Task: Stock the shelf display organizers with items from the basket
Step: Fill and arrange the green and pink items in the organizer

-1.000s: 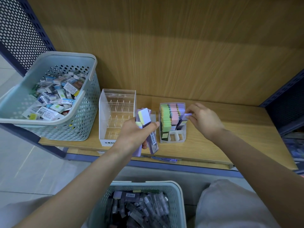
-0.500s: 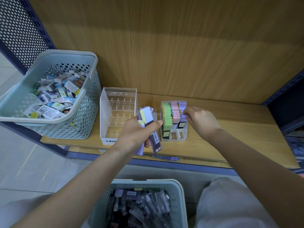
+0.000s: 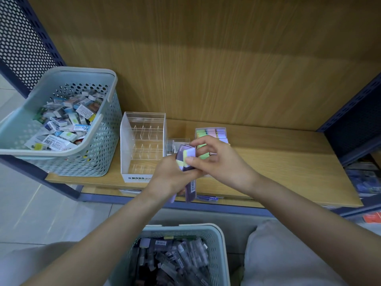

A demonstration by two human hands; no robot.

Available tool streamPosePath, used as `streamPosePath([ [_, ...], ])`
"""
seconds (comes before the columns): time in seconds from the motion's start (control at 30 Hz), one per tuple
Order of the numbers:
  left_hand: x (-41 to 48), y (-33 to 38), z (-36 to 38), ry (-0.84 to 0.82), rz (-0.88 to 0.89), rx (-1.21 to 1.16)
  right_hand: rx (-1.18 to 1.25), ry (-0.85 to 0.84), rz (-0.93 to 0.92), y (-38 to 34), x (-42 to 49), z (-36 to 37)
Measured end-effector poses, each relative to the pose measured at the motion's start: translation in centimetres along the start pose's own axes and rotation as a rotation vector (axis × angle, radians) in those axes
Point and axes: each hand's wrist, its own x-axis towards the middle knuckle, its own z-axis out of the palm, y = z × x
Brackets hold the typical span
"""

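Head camera shows the left hand (image 3: 167, 178) gripping a bundle of slim purple packs (image 3: 188, 155) just in front of the small organizer (image 3: 212, 132), their long axis running from the organizer back toward the person. The right hand (image 3: 222, 162), the nearer of the two to the organizer, pinches the bundle's far end between thumb and fingertips (one pack, I'd guess). The coming move looks like a short carry straight away into the organizer.
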Motion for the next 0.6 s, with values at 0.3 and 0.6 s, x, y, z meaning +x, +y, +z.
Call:
streamPosePath([
  [0.3,-0.6,0.1,0.1,-0.181,-0.065,-0.154,0.048,0.136,-0.012,0.1,0.0,-1.9],
  [0.6,0.1,0.3,-0.8,0.106,0.005,-0.198,0.04,0.128,0.117,2.0,0.3,-6.2],
])
